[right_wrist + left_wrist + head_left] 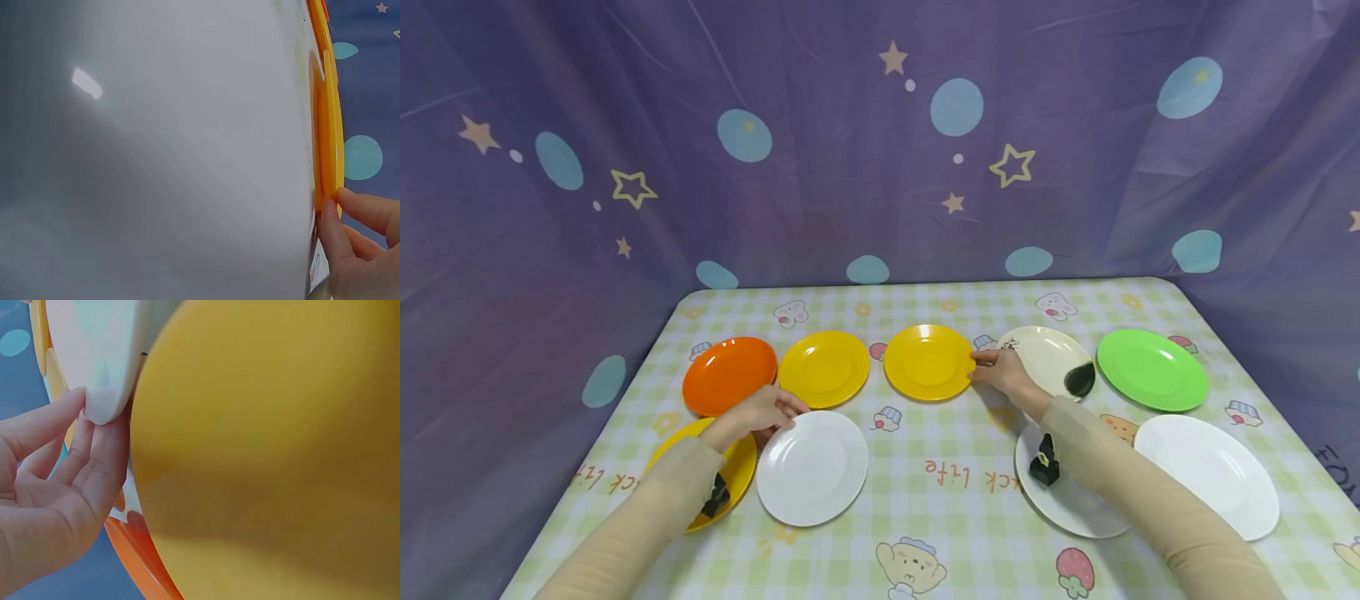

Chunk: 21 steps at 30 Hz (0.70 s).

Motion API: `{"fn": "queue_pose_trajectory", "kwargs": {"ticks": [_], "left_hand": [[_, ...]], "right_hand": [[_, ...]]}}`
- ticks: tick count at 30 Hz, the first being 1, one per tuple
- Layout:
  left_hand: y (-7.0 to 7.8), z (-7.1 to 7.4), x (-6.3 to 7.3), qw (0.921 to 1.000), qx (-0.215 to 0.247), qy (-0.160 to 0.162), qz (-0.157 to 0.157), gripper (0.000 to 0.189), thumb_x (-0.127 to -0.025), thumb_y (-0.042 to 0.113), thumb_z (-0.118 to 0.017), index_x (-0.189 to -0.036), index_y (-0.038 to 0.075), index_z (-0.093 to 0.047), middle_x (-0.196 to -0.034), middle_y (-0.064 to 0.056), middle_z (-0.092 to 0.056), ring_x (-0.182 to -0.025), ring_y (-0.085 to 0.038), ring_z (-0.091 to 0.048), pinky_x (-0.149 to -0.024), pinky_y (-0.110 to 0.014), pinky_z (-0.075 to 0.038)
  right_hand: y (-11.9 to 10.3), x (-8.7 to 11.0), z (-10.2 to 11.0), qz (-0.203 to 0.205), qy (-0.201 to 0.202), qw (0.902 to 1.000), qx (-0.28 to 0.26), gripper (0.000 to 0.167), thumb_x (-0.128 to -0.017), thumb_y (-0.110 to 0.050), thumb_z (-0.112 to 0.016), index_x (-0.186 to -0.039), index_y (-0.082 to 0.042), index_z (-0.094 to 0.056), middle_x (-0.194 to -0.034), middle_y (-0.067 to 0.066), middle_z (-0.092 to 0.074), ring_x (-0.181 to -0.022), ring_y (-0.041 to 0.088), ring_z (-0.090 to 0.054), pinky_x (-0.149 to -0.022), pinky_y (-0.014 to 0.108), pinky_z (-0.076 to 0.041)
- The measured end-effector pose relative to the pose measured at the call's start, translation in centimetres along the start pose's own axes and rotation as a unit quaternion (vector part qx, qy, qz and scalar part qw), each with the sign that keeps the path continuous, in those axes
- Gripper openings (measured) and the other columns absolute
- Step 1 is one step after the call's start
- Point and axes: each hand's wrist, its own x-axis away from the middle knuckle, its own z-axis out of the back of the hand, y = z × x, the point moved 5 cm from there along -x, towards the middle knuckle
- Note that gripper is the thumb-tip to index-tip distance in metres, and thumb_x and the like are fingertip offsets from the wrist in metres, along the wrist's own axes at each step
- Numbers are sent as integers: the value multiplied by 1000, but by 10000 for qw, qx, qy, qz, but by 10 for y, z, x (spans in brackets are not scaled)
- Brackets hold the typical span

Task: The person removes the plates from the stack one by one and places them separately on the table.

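Note:
My left hand (762, 412) pinches the upper left rim of a small white plate (812, 468). In the left wrist view, the thumb lies on top of that white plate (103, 381) and the fingers are beneath its edge. My right hand (1004, 372) pinches the right rim of a yellow plate (929, 362) at the back middle. The right wrist view shows thumb and fingers on either side of the yellow plate's edge (332, 137). Beneath my left forearm sits another yellow plate (741, 467), partly covered by the sleeve.
An orange plate (730, 377) and a yellow plate (824, 369) stand at the back left. On the right are a cream plate (1043, 354) with a dark patch, a green plate (1152, 370), and two white plates, one (1208, 475) outermost, the other (1075, 504) partly under my right forearm.

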Motion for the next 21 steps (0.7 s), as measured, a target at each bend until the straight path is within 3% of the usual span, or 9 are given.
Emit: {"fn": "queue_pose_trajectory", "kwargs": {"ticks": [6, 15, 21], "left_hand": [[-2, 0, -1, 9999, -4, 43, 112, 24, -78, -4, -60, -99, 3, -66, -80, -4, -64, -65, -15, -57, -57, -28, -53], [-2, 0, -1, 10000, 26, 11, 44, 24, -77, -4, -59, -100, 2, -65, -80, -4, -63, -65, -15, -57, -58, -28, -53], [-2, 2, -1, 10000, 79, 25, 31, 24, -78, -4, -59, -101, 1, -64, -82, -5, -63, -67, -15, -58, -59, -29, -54]], "right_hand": [[2, 1, 0, -158, 73, 9998, -46, 46, -76, -5, -66, -120, -1, -53, -127, 17, -47, -121, 30, -38, -98, 37, -37], [2, 3, -1, -209, 79, 9993, -295, 46, -76, -2, -66, -119, 2, -52, -137, 20, -33, -128, 31, -27, -92, 33, -43], [2, 5, -1, -174, 68, 9989, -424, 45, -76, 0, -65, -119, 3, -52, -133, 20, -39, -123, 29, -37, -84, 29, -48]]}}
